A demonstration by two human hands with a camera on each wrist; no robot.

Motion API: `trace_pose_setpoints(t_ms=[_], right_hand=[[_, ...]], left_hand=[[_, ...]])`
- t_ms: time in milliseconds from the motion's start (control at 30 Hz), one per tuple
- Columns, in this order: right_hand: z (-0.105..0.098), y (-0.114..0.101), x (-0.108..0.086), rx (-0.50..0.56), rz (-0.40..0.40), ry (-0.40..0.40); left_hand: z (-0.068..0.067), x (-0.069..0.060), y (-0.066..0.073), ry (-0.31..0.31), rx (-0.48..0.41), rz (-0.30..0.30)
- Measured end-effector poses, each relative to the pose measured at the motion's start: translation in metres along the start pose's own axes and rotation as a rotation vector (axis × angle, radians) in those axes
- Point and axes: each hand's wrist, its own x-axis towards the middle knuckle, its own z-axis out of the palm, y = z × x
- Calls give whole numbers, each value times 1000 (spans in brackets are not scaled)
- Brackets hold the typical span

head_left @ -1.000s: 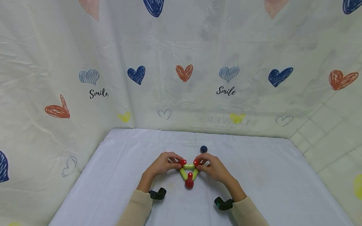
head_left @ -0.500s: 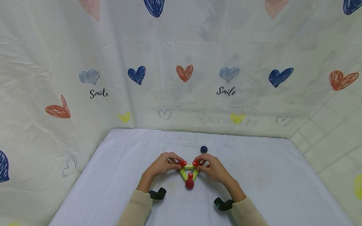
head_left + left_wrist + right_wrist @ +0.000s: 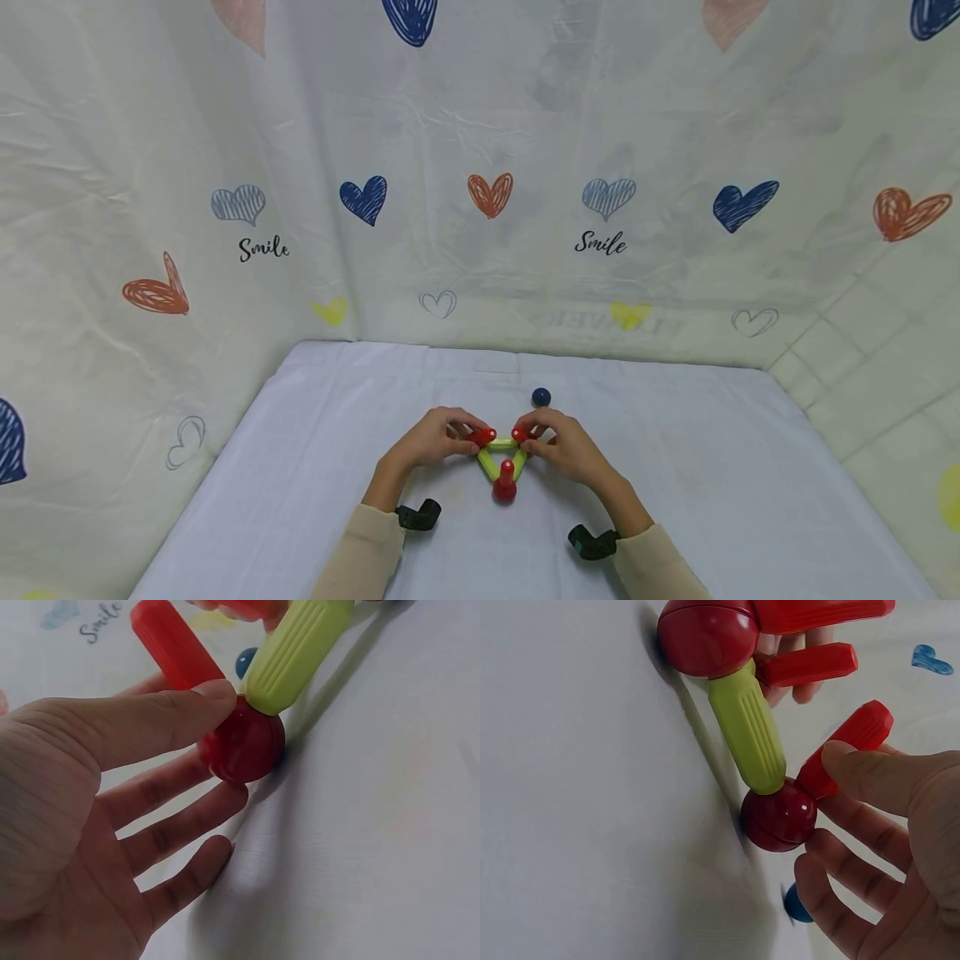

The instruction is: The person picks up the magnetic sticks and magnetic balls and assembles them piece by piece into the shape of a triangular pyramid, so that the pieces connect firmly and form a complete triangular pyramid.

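Note:
A triangle of yellow-green ribbed rods lies on the table, joined by dark red balls at its corners. Each corner ball also bears a red rod. At the far left corner my left hand pinches the red rod low down, its thumb close to the ball and lower fingers beside it. My right hand grips the far right corner's red rod between thumb and fingers, just above its ball. Untouched, the near corner's red rod stands on its ball.
A loose dark blue ball sits just beyond the right hand. White cloth covers the table. Behind it hangs a white curtain printed with hearts. Each wrist wears a black camera.
The tops of the two held red rods have come slightly closer together. Both hands keep their grips almost in place, and the blue ball stays where it was.

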Motion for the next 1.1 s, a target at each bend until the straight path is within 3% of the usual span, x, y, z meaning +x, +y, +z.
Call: trace_pose_setpoints(t_ms=[233,467,667,833,1100], right_hand=[[-4,0,1,2,66,3],[-21,0,-1,-2,149,11],[-29,-2,-4,33,101,-118],[-21,-2,-3,68,32,-235],[-11,-2,-3,24,16,-167]], left_hand=[[1,0,2,4,18,-30],[2,0,0,14,29,-49],[1,0,-2,78,65,-61],[0,-1,0,113,86,-86],[-1,0,2,52,80,-84]])
